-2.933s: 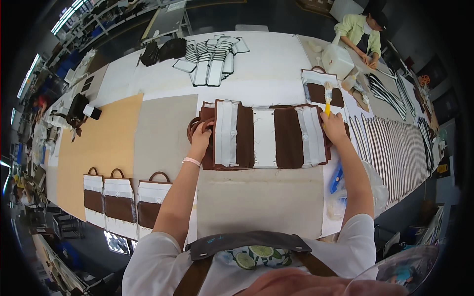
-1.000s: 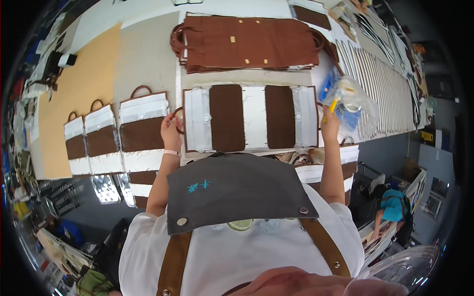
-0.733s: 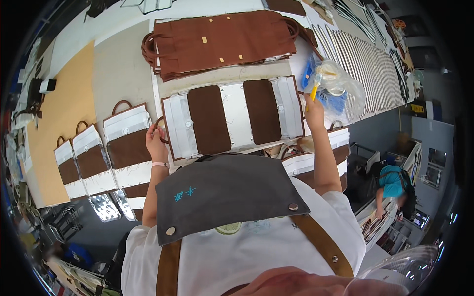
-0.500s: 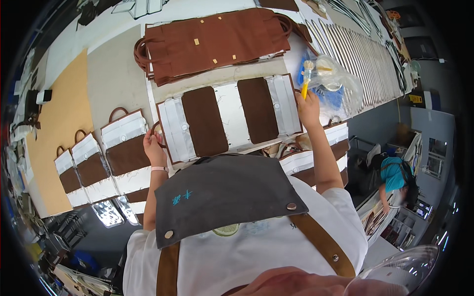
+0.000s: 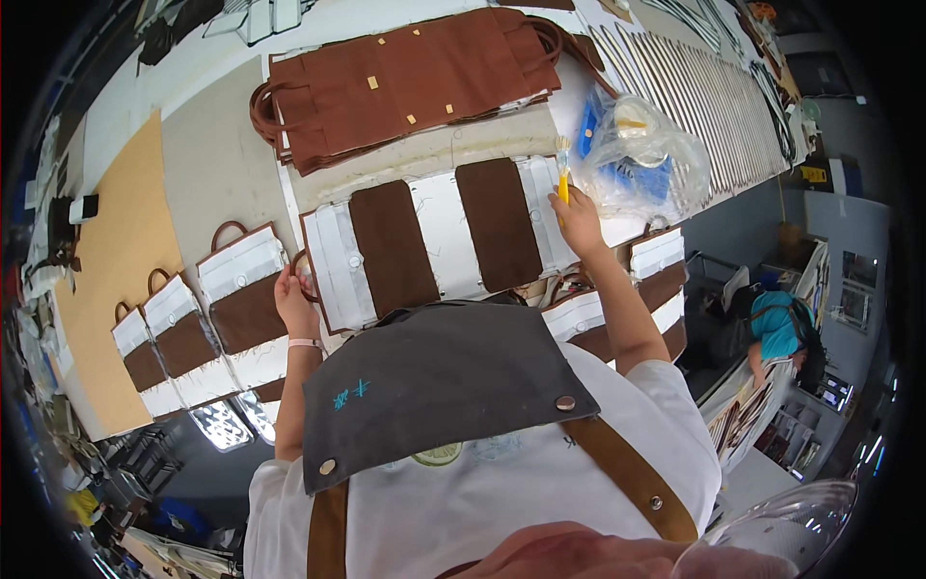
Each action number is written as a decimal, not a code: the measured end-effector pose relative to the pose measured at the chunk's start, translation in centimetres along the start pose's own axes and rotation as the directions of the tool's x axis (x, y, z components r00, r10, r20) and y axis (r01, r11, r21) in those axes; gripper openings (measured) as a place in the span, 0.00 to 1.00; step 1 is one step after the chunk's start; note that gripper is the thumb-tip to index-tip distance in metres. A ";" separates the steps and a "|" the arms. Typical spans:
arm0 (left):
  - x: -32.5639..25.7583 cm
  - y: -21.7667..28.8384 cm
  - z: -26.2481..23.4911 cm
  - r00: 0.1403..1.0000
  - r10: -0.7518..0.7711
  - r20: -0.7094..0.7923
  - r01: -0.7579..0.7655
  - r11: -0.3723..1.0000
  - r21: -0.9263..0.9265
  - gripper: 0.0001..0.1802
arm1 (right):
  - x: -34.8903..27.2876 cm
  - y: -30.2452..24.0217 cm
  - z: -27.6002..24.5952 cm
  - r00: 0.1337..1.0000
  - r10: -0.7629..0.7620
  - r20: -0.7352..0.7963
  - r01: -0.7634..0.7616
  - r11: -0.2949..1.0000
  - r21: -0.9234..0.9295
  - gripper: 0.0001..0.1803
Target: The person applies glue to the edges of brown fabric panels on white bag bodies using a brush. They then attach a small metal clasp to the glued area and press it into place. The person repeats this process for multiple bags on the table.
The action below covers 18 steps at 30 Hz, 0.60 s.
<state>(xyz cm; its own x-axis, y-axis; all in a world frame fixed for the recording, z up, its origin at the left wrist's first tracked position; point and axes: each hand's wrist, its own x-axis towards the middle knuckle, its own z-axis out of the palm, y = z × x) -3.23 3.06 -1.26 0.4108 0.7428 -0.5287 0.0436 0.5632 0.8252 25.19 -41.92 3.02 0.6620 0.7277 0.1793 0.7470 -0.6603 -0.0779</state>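
Observation:
A flat bag panel (image 5: 446, 236) lies in front of me, with two dark brown pockets, white lining strips between and beside them, and a brown edge. At its left end, the fingers of my left hand (image 5: 295, 291) are closed on the brown handle (image 5: 301, 261). My right hand (image 5: 579, 220) grips a yellow-handled brush (image 5: 563, 174), its pale bristles pointing up and away from me. This hand is over the panel's right end and hides part of it.
Beyond the panel lies a stack of reddish-brown bag pieces (image 5: 405, 82). A plastic bag (image 5: 690, 159) holding a pale round container stands at right, near rows of thin strips (image 5: 709, 106). More bag panels (image 5: 241, 280) lie left. A person in teal (image 5: 776, 333) is far right.
My right hand and the brush have moved left, from beside the panel's right edge to over its right end. My left hand remains at the handle.

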 end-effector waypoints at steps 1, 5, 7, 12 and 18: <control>0.0 -0.3 -0.1 1.000 0.000 0.002 0.000 1.000 -0.019 0.14 | 0.1 -0.1 0.2 1.000 -0.011 -0.020 0.011 1.000 0.011 0.17; -0.4 -1.8 0.6 1.000 -0.023 -0.022 0.020 0.995 -0.103 0.13 | 0.6 -0.3 0.3 1.000 -0.021 -0.007 0.021 1.000 0.004 0.18; -0.6 -1.9 1.2 0.999 -0.028 -0.038 0.023 0.992 -0.123 0.13 | 1.0 -0.3 0.2 1.000 -0.009 0.021 0.008 1.000 0.024 0.18; -0.5 -1.7 1.1 0.999 0.029 -0.045 -0.033 0.995 -0.093 0.15 | 1.2 0.2 1.4 0.997 0.005 0.078 -0.006 1.000 0.014 0.16; -0.5 -1.3 0.6 0.996 0.085 -0.016 -0.085 0.996 -0.020 0.15 | 2.1 0.7 2.9 0.994 0.003 0.107 0.010 0.993 -0.116 0.12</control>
<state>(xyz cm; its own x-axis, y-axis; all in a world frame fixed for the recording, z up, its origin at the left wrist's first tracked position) -2.93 1.71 -1.89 0.3982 0.7937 -0.4599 -0.0095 0.5049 0.8631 27.32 -40.35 0.54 0.6669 0.7415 0.0728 0.7411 -0.6703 0.0385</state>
